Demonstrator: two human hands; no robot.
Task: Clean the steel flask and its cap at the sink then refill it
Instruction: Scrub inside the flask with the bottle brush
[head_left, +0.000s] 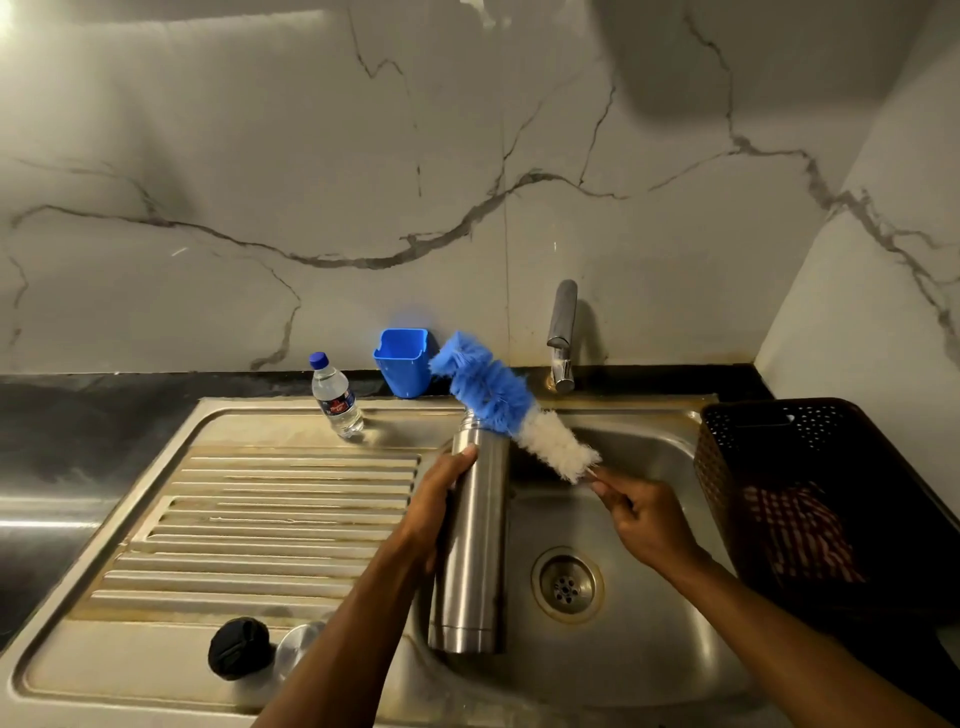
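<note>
My left hand (436, 514) grips the tall steel flask (475, 551), held over the left side of the sink basin (649, 654) with its open mouth pointing away from me. My right hand (641, 514) holds the thin handle of a bottle brush (511, 408). Its blue and white bristles lie outside the flask, slanting just above and behind the mouth. On the near drainboard rest a black stopper (240, 648) and a steel cap (300, 644), the cap partly hidden by my left forearm.
A small plastic water bottle (336, 396) stands at the back of the ribbed drainboard (270, 525). A blue holder (404, 362) sits against the marble wall beside the tap (562, 335). A dark basket (810, 499) with a checked cloth borders the sink's right. The drain (567, 584) is open.
</note>
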